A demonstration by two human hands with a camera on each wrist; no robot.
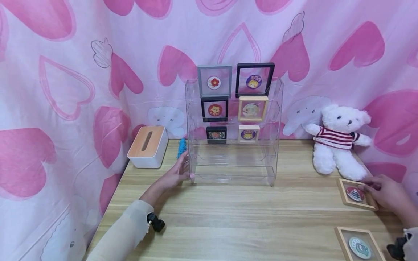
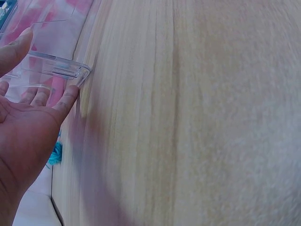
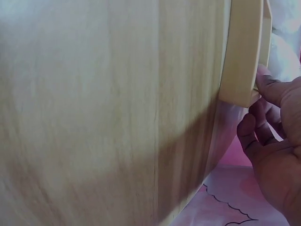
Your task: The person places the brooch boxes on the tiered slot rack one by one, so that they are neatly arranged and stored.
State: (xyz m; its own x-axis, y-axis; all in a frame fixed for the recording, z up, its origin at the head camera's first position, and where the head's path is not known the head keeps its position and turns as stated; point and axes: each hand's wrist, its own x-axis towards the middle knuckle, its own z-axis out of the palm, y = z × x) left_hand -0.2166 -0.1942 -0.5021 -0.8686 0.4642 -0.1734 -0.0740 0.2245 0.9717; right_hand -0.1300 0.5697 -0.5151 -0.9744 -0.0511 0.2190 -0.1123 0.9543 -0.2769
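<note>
A clear stepped display rack stands mid-table. My left hand holds its left side near the bottom, with the thumb at the front edge. In the left wrist view, that hand has the rack's clear panel between thumb and fingers. On the right, a wooden picture frame with a red round badge lies on the table. My right hand pinches its right edge. In the right wrist view, the thumb presses the frame, with the other fingers curled beneath.
Several small badge frames stand on the rack's upper tiers, including a grey one. A second wooden frame lies at the near right. Behind sits a white teddy bear. At left are a tissue box and a blue fuzzy object.
</note>
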